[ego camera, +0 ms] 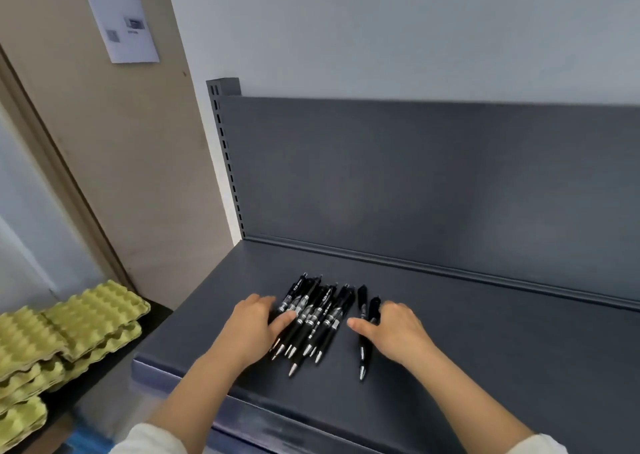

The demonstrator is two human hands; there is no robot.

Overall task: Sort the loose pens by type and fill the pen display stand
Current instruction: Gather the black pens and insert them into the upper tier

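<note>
Black retractable pens (313, 315) are laid on a dark grey metal shelf (491, 342), near its front left part. No desk is seen; the shelf carries everything.

Orientation: the long axes are run roughly front to back. Silver tips are pointed toward the shelf's front edge, clicker ends toward the back panel (415, 176). The main bunch is packed side by side, partly overlapping, and tilted slightly, clicker ends to the right.

Two pens (363, 318) are set just apart on the right of the bunch, nearly straight front to back.

Left hand (254, 323): grip loose, palm down at the bunch's left edge, thumb laid across the nearest barrels. Nothing is enclosed.

Right hand (398, 329): grip loose, fingers laid over the separated pair, thumb held out to the left, clear of the pens.

Writing: white print is seen on the barrels, too small to be read. A sheet of paper (119, 20) with barcode-like marks is fixed up left; its text cannot be read.

Pulp egg trays (93, 309) are stacked lower left.
</note>
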